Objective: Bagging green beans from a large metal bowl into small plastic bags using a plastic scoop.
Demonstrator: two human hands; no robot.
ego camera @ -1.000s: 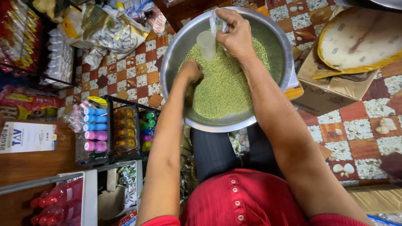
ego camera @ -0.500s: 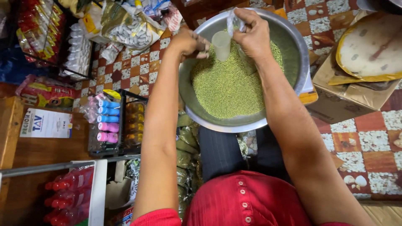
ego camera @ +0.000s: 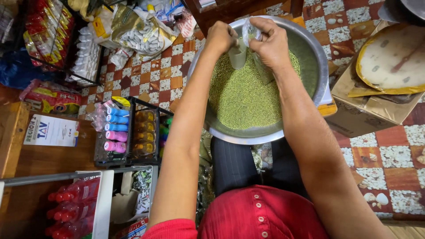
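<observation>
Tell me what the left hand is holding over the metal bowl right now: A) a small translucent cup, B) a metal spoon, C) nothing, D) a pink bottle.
A: the left hand grips a small translucent cup above the green grains in the metal bowl, beside the right hand, which pinches a clear plastic bag.

The round steel basin (ego camera: 310, 66) was silvery grey, and the heap of small grains (ego camera: 241, 95) in it yellow-green. The tiled floor (ego camera: 376, 155) showed a chequer of rust-red and speckled white squares. The buttoned cloth garment (ego camera: 261, 217) was bright red. The small capped bottles (ego camera: 116, 132) were blue and pink.
</observation>
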